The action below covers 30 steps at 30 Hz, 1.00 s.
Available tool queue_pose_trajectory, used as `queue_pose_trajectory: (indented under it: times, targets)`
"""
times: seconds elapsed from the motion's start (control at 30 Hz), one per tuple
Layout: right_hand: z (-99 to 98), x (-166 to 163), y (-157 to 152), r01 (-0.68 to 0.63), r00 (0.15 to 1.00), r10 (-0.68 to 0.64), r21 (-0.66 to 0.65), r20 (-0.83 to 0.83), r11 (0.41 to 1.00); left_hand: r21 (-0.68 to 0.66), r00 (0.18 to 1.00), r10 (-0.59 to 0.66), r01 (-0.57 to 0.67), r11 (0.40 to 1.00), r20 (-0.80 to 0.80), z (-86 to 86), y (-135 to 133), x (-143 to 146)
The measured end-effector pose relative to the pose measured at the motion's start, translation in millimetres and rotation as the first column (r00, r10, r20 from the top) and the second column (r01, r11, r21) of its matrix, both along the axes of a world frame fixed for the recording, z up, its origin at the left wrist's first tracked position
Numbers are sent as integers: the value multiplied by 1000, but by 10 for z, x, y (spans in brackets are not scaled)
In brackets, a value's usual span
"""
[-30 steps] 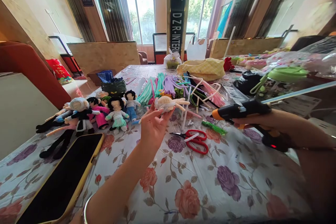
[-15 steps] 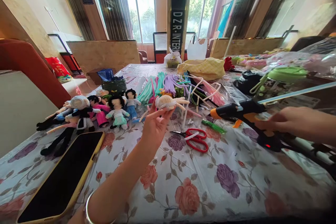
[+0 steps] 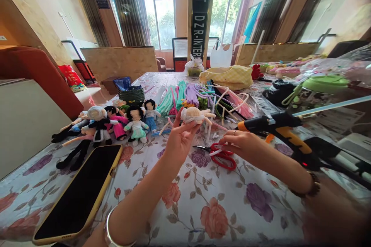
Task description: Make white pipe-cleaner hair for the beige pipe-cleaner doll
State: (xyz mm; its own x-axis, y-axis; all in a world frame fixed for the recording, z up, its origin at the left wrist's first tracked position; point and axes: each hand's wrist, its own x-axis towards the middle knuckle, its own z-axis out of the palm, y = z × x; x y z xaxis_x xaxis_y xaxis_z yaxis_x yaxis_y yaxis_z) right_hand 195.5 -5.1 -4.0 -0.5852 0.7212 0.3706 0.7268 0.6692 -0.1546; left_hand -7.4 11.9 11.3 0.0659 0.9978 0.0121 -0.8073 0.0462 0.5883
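Note:
My left hand (image 3: pixel 182 141) is raised above the table and pinches a small beige doll (image 3: pixel 193 115) lying sideways, its thin limbs pointing right. Just right of it, my right hand (image 3: pixel 242 142) hovers over red-handled scissors (image 3: pixel 224 157), holding nothing, with fingers stretched toward a short white strip (image 3: pixel 216 150) lying across them. Whether the fingertips touch the strip I cannot tell. Behind the right hand stands a black and orange glue gun (image 3: pixel 285 133) with a long clear glue stick in its back and a red light lit.
Several finished dolls (image 3: pixel 136 123) sit at the left, beside a phone (image 3: pixel 79 193) in a yellow case. Bundles of coloured pipe cleaners (image 3: pixel 191 94) lie behind my hands. Farther back are a yellow checked bag (image 3: pixel 227 77) and a green-lidded jar (image 3: pixel 321 88).
My right hand has let go of the glue gun and moved left to the scissors. The left hand still holds the doll. The view has shifted slightly.

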Motion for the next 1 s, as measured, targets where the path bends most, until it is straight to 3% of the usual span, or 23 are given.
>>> queue_pose_trajectory:
  times: [0.13,0.63,0.87,1.0]
  targets:
    - [-78,-55,20,-93,995,95,-80,18,992,2,1000,-20,20,1000,-13,-21,-4,14]
    - [-151,-64,10,-131,991,132,-28,20,991,22,992,-56,59,998,-112,-9,-56,44]
    - [1,-114,-56,-183,982,183,12,-47,983,56,991,-77,83,995,-112,-34,-25,37]
    - [-8,-112,-55,-193,980,194,25,-52,981,72,991,-83,91,993,-109,-54,-7,30]
